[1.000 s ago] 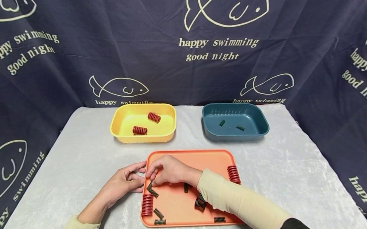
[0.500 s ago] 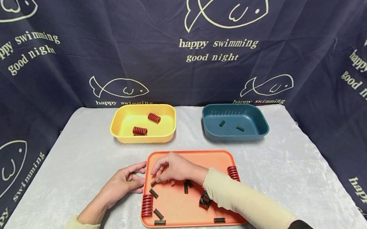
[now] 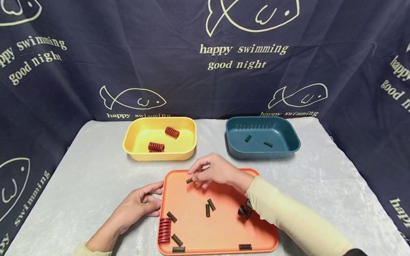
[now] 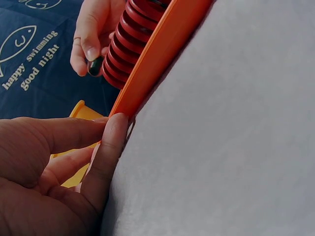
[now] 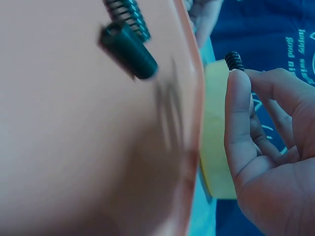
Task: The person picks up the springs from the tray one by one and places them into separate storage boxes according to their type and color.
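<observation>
My right hand point(image 3: 215, 170), above the upper part of the orange tray point(image 3: 221, 235), pinches a small dark green spring point(image 5: 234, 61) between thumb and fingertips. The spring's end sticks out past the fingers. At the tray's left edge, my left hand point(image 3: 136, 203) holds the rim with thumb and fingers, as the left wrist view point(image 4: 115, 130) shows. Several more small dark springs lie on the tray, among them a pair near the middle point(image 3: 207, 210). A large red spring point(image 3: 164, 230) sits along the left rim.
Behind the tray stand a yellow bin point(image 3: 131, 154) with two red springs point(image 3: 172, 132) and a blue bin point(image 3: 262, 155) with two small green springs point(image 3: 248, 138). A dark patterned cloth point(image 3: 193, 81) hangs behind the table point(image 3: 96, 169).
The right hand has lifted one small spring from the tray's left side and moved up and right with it. The right sleeve now covers the red spring at the right rim. Left hand unmoved.
</observation>
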Demonstrator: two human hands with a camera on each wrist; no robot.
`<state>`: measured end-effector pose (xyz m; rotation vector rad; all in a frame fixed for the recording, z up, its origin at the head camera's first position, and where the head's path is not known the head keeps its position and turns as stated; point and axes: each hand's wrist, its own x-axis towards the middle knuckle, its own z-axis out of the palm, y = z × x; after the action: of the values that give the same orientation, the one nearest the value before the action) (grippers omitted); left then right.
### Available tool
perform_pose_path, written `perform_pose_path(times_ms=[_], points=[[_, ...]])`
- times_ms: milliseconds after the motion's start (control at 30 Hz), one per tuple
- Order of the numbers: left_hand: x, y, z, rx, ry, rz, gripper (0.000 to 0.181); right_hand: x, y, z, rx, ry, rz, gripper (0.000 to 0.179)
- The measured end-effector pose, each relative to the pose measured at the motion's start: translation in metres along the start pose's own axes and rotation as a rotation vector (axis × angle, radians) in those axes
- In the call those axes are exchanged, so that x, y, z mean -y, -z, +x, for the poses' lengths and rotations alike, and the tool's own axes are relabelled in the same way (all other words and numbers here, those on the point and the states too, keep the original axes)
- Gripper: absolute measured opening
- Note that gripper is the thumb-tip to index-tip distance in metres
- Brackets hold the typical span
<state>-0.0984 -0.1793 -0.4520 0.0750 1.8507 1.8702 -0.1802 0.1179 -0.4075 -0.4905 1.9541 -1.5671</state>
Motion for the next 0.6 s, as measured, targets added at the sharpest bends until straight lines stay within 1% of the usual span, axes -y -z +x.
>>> perform_pose_path(times_ms=[200,400,600], points=[[0.001,0.0,0.0,-0.001,-0.003,-0.002,0.069,0.009,0.021,-0.006,-0.038,0.016,-0.03,0.025],[0.001,0.001,0.0,0.003,-0.006,-0.001,0.069,0.019,0.044,-0.015,-0.119,0.005,-0.04,0.022],[0.001,0.001,0.0,0.001,0.0,-0.004,0.069,0.027,0.067,-0.026,-0.169,0.005,-0.103,0.022]])
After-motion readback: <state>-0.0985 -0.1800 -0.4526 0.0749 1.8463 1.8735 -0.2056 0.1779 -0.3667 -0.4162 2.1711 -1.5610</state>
